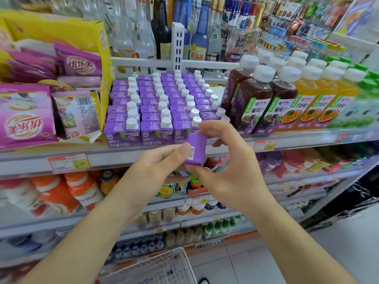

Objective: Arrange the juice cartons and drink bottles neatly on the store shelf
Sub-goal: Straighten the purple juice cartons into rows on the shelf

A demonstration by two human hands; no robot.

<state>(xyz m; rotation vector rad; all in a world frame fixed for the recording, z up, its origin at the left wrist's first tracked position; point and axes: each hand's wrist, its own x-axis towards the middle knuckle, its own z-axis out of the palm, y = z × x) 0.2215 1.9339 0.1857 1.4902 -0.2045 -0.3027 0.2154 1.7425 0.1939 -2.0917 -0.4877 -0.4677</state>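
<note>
A small purple juice carton [196, 148] is held in front of the shelf edge [127, 158], its underside with a small barcode label turned toward me. My right hand [227, 173] pinches it between a finger at its top and the thumb at its bottom. My left hand [158, 167] touches its left side with the thumb tip. Behind it, several rows of matching purple cartons with white caps [162, 103] fill the shelf. To their right stand dark grape juice bottles [254, 101] and orange juice bottles [320, 99].
A yellow box of pink drink-mix packets [55, 83] stands at the left of the shelf. Glass liquor bottles [164, 31] line the back behind a white divider. Lower shelves hold more drinks. A wire basket [160, 267] sits below my arms.
</note>
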